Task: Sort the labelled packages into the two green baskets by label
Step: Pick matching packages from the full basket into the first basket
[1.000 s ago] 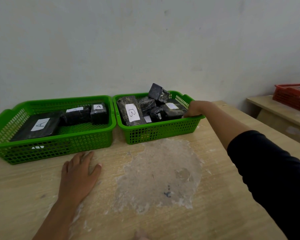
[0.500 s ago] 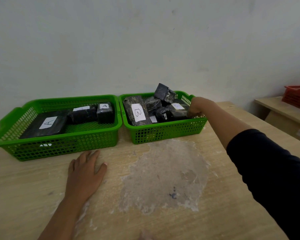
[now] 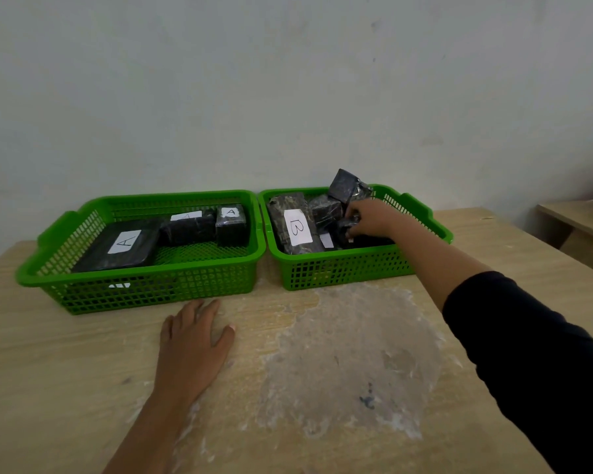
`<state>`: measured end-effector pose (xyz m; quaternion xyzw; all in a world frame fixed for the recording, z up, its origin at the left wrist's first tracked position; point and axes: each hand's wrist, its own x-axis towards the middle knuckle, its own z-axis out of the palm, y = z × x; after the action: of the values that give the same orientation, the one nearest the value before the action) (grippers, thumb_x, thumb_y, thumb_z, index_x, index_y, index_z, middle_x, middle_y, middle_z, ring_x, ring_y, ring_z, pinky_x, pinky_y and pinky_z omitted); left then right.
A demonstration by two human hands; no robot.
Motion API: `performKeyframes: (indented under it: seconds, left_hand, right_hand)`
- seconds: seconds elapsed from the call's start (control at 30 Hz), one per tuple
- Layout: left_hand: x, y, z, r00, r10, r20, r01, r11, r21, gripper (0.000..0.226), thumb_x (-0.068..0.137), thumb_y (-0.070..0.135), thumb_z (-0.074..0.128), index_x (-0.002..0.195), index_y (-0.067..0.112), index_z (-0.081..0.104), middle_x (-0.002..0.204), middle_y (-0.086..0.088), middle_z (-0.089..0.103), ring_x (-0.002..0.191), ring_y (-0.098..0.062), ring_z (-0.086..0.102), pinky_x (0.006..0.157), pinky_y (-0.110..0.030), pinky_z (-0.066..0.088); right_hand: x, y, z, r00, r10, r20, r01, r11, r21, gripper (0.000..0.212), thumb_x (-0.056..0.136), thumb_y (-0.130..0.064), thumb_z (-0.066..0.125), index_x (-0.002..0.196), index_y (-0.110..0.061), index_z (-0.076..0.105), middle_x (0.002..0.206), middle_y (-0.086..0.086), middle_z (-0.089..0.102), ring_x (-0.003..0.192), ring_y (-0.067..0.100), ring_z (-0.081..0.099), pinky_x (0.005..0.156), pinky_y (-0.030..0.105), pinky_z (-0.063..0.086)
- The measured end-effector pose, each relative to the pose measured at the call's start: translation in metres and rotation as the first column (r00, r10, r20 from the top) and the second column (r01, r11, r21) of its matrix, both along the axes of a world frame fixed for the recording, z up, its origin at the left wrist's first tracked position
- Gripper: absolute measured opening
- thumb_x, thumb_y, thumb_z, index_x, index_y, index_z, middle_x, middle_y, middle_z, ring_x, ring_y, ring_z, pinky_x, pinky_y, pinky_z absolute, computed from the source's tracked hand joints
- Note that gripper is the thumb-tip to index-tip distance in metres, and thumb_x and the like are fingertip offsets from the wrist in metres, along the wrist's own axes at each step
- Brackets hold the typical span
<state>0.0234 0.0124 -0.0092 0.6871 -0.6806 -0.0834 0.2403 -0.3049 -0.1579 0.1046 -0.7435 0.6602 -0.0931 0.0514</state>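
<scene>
labels "a" (image 3: 125,241); "b" (image 3: 297,227)

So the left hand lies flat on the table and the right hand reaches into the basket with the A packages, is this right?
Not quite. In the head view the right hand reaches into the right basket, where the package labelled B lies, not the A one. The left hand does lie flat on the table.

Left hand flat, right hand reaching

Left hand (image 3: 194,347) lies palm down with fingers straight and together, thumb out to the side, forearm bare. Right arm stretches forward in a dark sleeve pushed up the forearm, right hand (image 3: 370,220) with fingers curled around a small dark package (image 3: 345,227).
</scene>
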Motion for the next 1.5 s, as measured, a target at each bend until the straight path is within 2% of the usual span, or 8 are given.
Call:
performKeyframes:
  seconds: [0.13,0.27,0.37,0.57,0.7,0.93,1.3,1.5]
  left_hand:
    - [0.001,-0.001,-0.002,1.0,-0.004,-0.001,0.004,1.0,-0.008,0.054,0.091,0.044,0.045,0.141,0.028,0.035,0.15,0.001,0.03,0.139,-0.02,0.025,0.119,-0.04,0.008]
    - [0.001,-0.001,-0.004,1.0,0.001,-0.004,-0.001,1.0,-0.008,0.054,0.091,0.044,0.045,0.141,0.028,0.035,0.15,0.0,0.03,0.139,-0.019,0.024,0.119,-0.04,0.008]
    - [0.001,-0.001,-0.004,1.0,-0.001,-0.009,0.001,1.0,-0.016,0.054,0.091,0.044,0.046,0.141,0.028,0.035,0.15,0.001,0.03,0.139,-0.018,0.025,0.119,-0.039,0.008]
    - [0.001,-0.002,-0.004,1.0,0.002,-0.013,-0.003,1.0,-0.03,0.054,0.091,0.045,0.046,0.141,0.029,0.035,0.151,0.002,0.028,0.14,-0.017,0.022,0.119,-0.038,0.006]
    - [0.001,-0.001,-0.005,1.0,0.0,-0.017,0.0,0.999,-0.035,0.055,0.09,0.046,0.045,0.142,0.028,0.034,0.151,0.003,0.027,0.141,-0.016,0.02,0.119,-0.037,0.003]
    - [0.001,-0.002,-0.006,1.0,0.004,-0.011,-0.004,0.999,-0.042,0.056,0.09,0.047,0.042,0.142,0.03,0.032,0.149,0.006,0.026,0.14,-0.013,0.019,0.12,-0.037,0.001]
    - [0.002,-0.002,-0.011,1.0,0.015,0.003,-0.015,0.998,-0.057,0.056,0.089,0.049,0.039,0.141,0.031,0.03,0.149,0.007,0.025,0.141,-0.012,0.016,0.119,-0.036,-0.001]
    - [0.001,-0.003,-0.011,0.999,0.011,-0.035,-0.013,0.999,-0.05,0.056,0.087,0.048,0.037,0.14,0.031,0.028,0.148,0.008,0.023,0.142,-0.011,0.012,0.12,-0.037,-0.003]
  right_hand:
    - [-0.003,-0.002,0.019,0.906,-0.102,0.411,0.104,0.994,0.019,0.03,0.078,-0.019,0.071,0.104,-0.008,0.062,0.096,0.009,0.059,0.084,0.022,0.056,0.071,0.028,0.044]
    - [0.006,0.004,0.038,0.545,-0.114,0.83,-0.003,0.99,0.138,0.008,0.079,-0.003,0.066,0.085,0.002,0.064,0.087,0.012,0.062,0.081,0.023,0.067,0.075,0.028,0.058]
    - [0.013,0.01,0.046,0.395,-0.112,0.912,-0.182,0.963,0.197,0.01,0.083,-0.004,0.068,0.091,0.002,0.068,0.099,0.013,0.068,0.089,0.019,0.07,0.071,0.02,0.058]
    - [0.037,0.013,0.045,0.374,-0.112,0.921,-0.345,0.905,0.251,0.035,0.085,-0.026,0.069,0.113,-0.008,0.06,0.12,0.013,0.056,0.107,0.021,0.064,0.079,0.026,0.058]
    - [0.061,0.014,0.045,0.419,-0.063,0.906,-0.397,0.885,0.245,0.042,0.082,-0.034,0.071,0.111,-0.005,0.062,0.119,0.02,0.055,0.103,0.025,0.067,0.076,0.029,0.058]
    - [0.135,0.018,0.055,0.428,0.087,0.9,-0.454,0.881,0.13,0.015,0.085,-0.024,0.07,0.089,-0.014,0.059,0.103,0.013,0.067,0.086,0.021,0.073,0.067,0.025,0.058]
    - [0.265,-0.008,0.004,0.832,0.168,0.529,-0.25,0.964,0.087,0.033,0.085,-0.03,0.068,0.094,0.002,0.069,0.08,0.017,0.069,0.052,0.015,0.059,0.069,0.027,0.051]
    - [0.305,-0.022,-0.016,0.949,0.239,0.207,-0.252,0.967,0.036,0.036,0.092,-0.024,0.06,0.065,-0.011,0.041,0.079,0.015,0.064,0.066,0.028,0.072,0.049,0.024,0.047]
